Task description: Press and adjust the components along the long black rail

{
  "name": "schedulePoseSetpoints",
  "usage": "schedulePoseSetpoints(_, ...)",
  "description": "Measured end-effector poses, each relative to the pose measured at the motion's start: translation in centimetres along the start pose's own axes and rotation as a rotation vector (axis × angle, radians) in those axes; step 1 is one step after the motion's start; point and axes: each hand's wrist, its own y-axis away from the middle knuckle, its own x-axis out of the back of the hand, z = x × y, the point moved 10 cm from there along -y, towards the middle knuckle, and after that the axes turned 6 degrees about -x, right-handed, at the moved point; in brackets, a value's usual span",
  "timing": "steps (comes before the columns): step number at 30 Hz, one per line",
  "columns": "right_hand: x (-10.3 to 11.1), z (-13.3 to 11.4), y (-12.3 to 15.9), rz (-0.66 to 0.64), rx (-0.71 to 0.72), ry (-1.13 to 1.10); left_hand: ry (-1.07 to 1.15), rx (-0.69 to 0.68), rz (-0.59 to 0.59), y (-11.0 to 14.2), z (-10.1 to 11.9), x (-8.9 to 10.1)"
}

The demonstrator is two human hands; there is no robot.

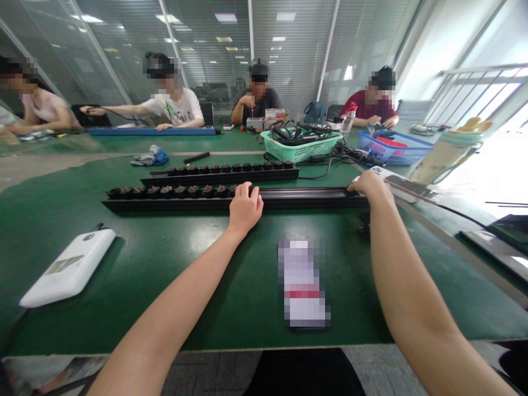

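A long black power strip (177, 205) lies across the green table, its open channel holding a row of round black socket modules on the left half. The channel to the right of my left hand shows bare and shiny. My left hand (246, 209) is closed over the strip near its middle, at the end of the socket row. At the strip's right end, my right hand (374, 186) grips it, with the fingertips partly hidden. Just behind lies a second black strip (223, 177), also lined with sockets. A small black part (363, 226) sits beside my right wrist.
Nearer me are a phone (305, 286) and a white power-bank-like device (70, 268). Behind stand a green basket (299, 149) of cables, a blue basket (396, 148), gloves (150, 157) and a tumbler (443, 159). Several people sit across the table (198, 308).
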Motion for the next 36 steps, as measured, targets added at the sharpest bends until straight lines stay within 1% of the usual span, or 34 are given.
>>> schedulePoseSetpoints(11, 0.2, 0.7, 0.6, -0.013, -0.056, 0.012, 0.027, 0.014, -0.013, 0.0, -0.1, -0.1)
schedulePoseSetpoints(17, 0.6, 0.6, 1.0, 0.006, -0.05, 0.029, 0.028, 0.017, -0.029, 0.0, -0.1, -0.2)
schedulePoseSetpoints(21, 0.9, 0.7, 1.2, 0.018, -0.066, 0.039, 0.011, 0.008, -0.012, 0.0, 0.0, -0.1)
schedulePoseSetpoints(36, 1.0, 0.6, 1.2, 0.023, -0.075, -0.019, 0.017, 0.009, -0.013, 0.0, -0.1, -0.1)
